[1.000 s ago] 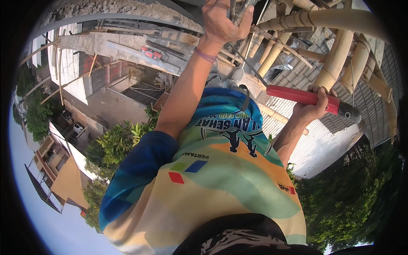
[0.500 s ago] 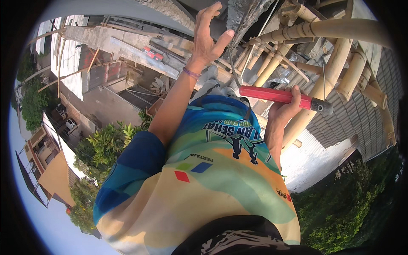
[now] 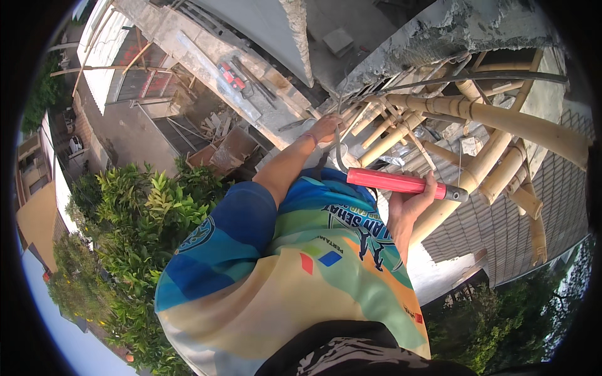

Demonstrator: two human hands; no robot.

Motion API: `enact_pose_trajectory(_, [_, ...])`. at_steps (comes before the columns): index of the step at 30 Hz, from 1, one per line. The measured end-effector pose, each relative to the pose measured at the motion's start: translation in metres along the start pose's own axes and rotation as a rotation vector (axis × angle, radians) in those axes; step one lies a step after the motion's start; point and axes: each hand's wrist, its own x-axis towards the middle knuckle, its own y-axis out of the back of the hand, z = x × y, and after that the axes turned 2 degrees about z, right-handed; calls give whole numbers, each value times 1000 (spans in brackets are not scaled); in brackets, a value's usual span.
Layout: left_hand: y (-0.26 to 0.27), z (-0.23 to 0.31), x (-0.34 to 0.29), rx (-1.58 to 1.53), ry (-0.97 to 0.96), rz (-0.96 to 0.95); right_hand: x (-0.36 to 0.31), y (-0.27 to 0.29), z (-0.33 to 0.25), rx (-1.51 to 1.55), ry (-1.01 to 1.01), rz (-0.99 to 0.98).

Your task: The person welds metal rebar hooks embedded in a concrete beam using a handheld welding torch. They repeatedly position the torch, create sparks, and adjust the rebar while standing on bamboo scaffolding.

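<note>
My right hand [image 3: 411, 195] is wrapped around a red tube-shaped handle [image 3: 385, 180] with a dark grey end. From the handle's left end a dark cord or narrow strip [image 3: 340, 153] curves up toward my left hand [image 3: 326, 128]. That hand is reached out far ahead, with its fingers curled at the strip beside a concrete edge. Whether the strip is a cable or a blade is too unclear to tell. A purple band circles my left wrist.
Bamboo poles [image 3: 480, 116] tied as scaffolding stand at right, above a tiled roof [image 3: 539, 207]. Rough concrete [image 3: 439, 37] borders the far side. A plank walkway [image 3: 276, 119] carries a red object [image 3: 232, 76] at upper left. Leafy branches [image 3: 138, 244] and a yard lie far below.
My left hand was raised with its fingers spread; now it is lower, curled at the dark strip. The red handle stays in my right hand. My view has shifted, with more concrete showing ahead.
</note>
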Motion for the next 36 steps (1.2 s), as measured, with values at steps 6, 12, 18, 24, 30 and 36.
enact_pose_trajectory(6, [51, 23, -19, -156, 382, -34, 9, 11, -2, 63, -95, -36])
enact_pose_trajectory(12, [91, 58, -23, -119, 479, 455, 20, 33, 16, 126, -250, -91])
enact_pose_trajectory(18, [110, 38, 3, -178, 152, 460, 17, 34, 31, 267, -348, -168])
enact_pose_trajectory(24, [118, -13, -10, -1299, 809, 96, 12, 43, 53, 152, -356, -47])
enact_pose_trajectory(30, [58, -75, 36, -1268, 1193, 298, 12, 44, 89, 124, -365, 32])
enact_pose_trajectory(36, [109, -32, 138, -763, 941, 70, 24, -4, 118, 251, -314, 95])
